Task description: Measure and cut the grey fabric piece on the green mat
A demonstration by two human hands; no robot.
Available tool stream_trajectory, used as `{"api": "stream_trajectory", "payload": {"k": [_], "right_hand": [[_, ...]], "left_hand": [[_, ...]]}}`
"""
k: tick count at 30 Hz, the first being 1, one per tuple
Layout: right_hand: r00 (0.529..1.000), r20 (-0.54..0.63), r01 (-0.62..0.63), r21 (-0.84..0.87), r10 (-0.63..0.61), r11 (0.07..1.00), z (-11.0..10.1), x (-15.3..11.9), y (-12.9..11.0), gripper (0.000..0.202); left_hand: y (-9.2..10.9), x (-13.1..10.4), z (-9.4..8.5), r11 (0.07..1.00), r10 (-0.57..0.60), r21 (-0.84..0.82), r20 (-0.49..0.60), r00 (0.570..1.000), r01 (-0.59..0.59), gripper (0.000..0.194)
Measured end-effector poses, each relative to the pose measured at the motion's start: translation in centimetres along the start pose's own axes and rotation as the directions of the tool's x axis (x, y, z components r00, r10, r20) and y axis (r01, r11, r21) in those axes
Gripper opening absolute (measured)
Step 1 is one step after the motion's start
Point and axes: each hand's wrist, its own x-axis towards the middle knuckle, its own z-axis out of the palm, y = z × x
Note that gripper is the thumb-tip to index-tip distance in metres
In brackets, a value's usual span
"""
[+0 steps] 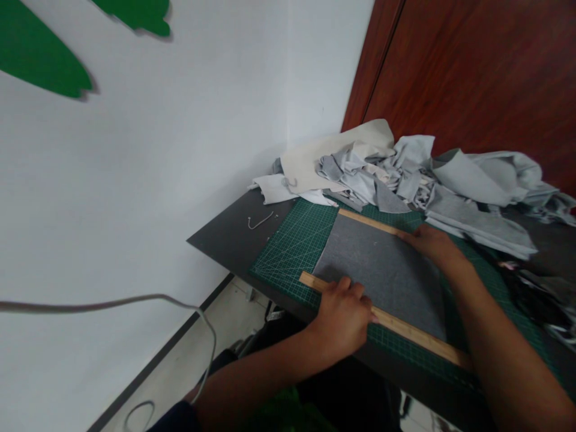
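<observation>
Hands [345,318] [427,243] closed on wooden strips [418,333] [366,222] along opposite edges of grey cloth [382,264] – green mat [288,246] extends leftward.

we've got our cutting mat [288,240] on the bench [220,234], cloth [382,258] on top, near ruler [414,330] along its front edge under our left hand [344,315], far ruler [366,221] along its back edge at our right hand [427,243], fabric pile [396,171] behind, loose string [260,224] left of the mat

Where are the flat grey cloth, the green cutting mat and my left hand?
Flat grey cloth [382,264]: head view, near its middle.
Green cutting mat [294,240]: head view, bare left part.
Left hand [344,318]: head view, its back.
</observation>
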Motion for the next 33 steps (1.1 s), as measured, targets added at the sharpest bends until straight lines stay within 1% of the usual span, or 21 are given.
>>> {"api": "stream_trajectory", "payload": {"k": [4,9,12,14,19,25,33], "right_hand": [[1.000,-0.015,0.001,0.002,-0.001,1.000,-0.1,0.0,0.0,0.052],[1.000,-0.022,0.012,0.025,-0.012,1.000,-0.1,0.0,0.1,0.056],[1.000,-0.007,0.010,0.027,-0.010,1.000,0.0,0.0,0.1,0.056],[1.000,-0.001,0.014,0.023,-0.014,1.000,0.0,0.0,0.2,0.056],[0.999,-0.028,0.032,0.021,-0.032,0.999,0.0,-0.1,0.1,0.052],[1.000,0.019,-0.023,0.021,0.022,1.000,-0.4,-0.2,-0.3,0.048],[0.999,0.037,-0.017,0.010,0.017,1.000,-0.8,-0.4,-0.6,0.047]], "left_hand": [[-0.2,0.0,0.0,1.000,-0.014,-0.013,0.009,1.000,0.014,0.022],[-0.4,0.0,-0.2,1.000,-0.017,-0.006,0.013,1.000,0.017,0.022],[-0.4,0.0,-0.3,1.000,-0.016,0.004,0.021,1.000,0.016,0.023],[-0.5,0.1,-0.4,1.000,-0.019,0.008,0.031,0.999,0.018,0.022],[-0.7,0.1,-0.7,0.999,-0.032,0.012,0.056,0.998,0.032,0.022],[-0.6,0.2,-1.0,1.000,-0.025,0.006,0.075,0.997,0.025,0.022],[-0.4,0.0,-0.7,0.998,-0.030,0.050,0.086,0.996,0.025,0.021]]}}
